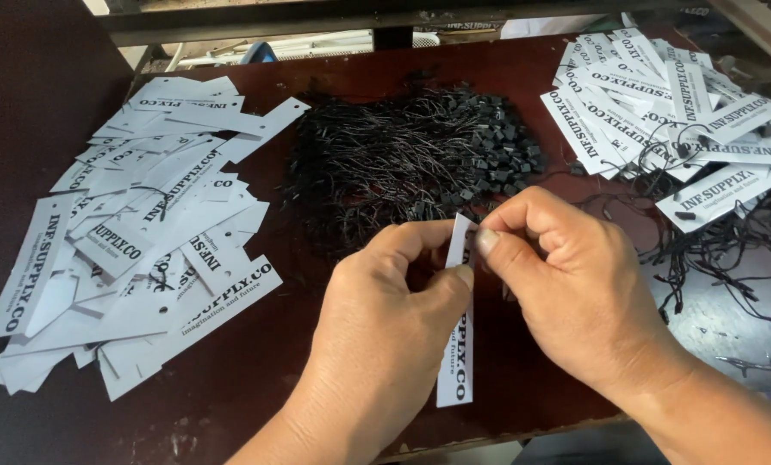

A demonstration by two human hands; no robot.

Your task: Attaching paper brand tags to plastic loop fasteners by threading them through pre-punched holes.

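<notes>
Both hands, left hand (385,301) and right hand (566,284), pinch one white tag (456,362); its top edge is hidden behind the fingers, beside the black strings (411,155).

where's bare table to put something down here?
Free: the dark strip between the left tag pile and the left hand, running to the table's near edge. Crowded: the black string heap mid-table, the strung tags at right; both hands pinch one tag.

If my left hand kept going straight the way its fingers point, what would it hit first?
Probably the heap of black strings, which lies just beyond the white tag that the left hand pinches, though depth is hard to judge.
</notes>
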